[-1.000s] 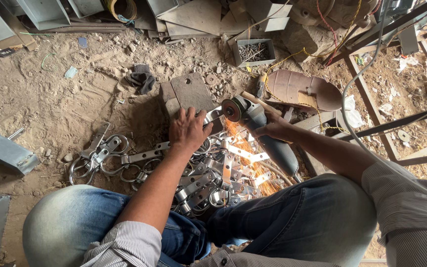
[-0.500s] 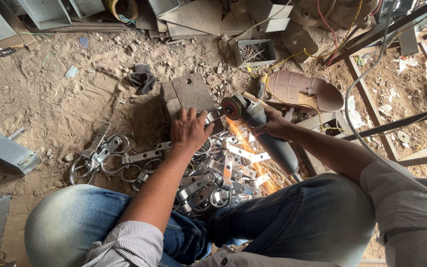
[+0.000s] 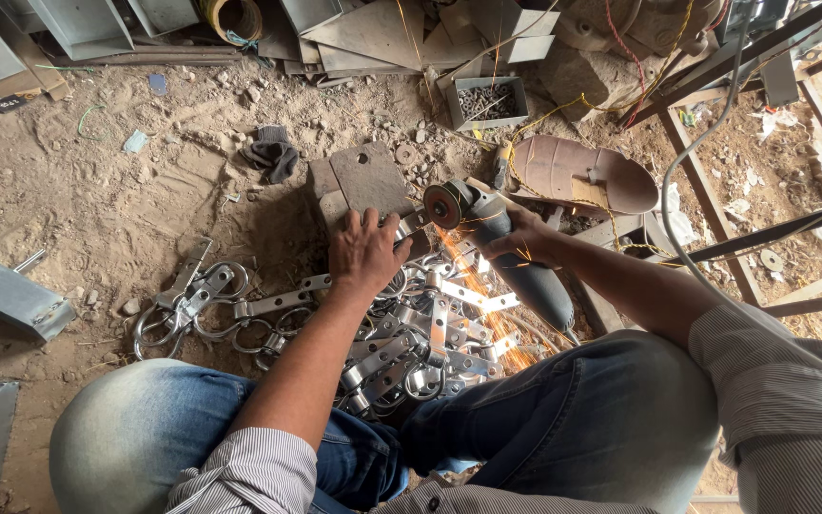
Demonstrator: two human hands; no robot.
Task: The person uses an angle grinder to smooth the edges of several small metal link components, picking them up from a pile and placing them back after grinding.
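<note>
My left hand [image 3: 365, 249] presses down on a metal clamp piece [image 3: 411, 226] that rests against a flat steel block [image 3: 365, 179]. My right hand [image 3: 522, 236] grips a grey angle grinder [image 3: 501, 247]. Its disc [image 3: 445, 204] touches the clamp piece, and orange sparks [image 3: 473, 276] fly back toward my legs. A pile of several ring-shaped metal clamps [image 3: 401, 333] lies on the dirt between my knees, just below both hands.
More clamps [image 3: 178, 305] lie spread to the left. A sandal [image 3: 577, 176] sits right of the grinder. A small tray of bolts [image 3: 487, 100], sheet-metal offcuts [image 3: 382, 33] and a dark rag [image 3: 273, 157] lie farther off. Steel frame bars [image 3: 715, 219] stand at right; metal channels [image 3: 7, 295] at left.
The grinder disc has stayed on the clamp piece and sparks keep flying. Both hands hold nearly the same place; the view has shifted slightly.
</note>
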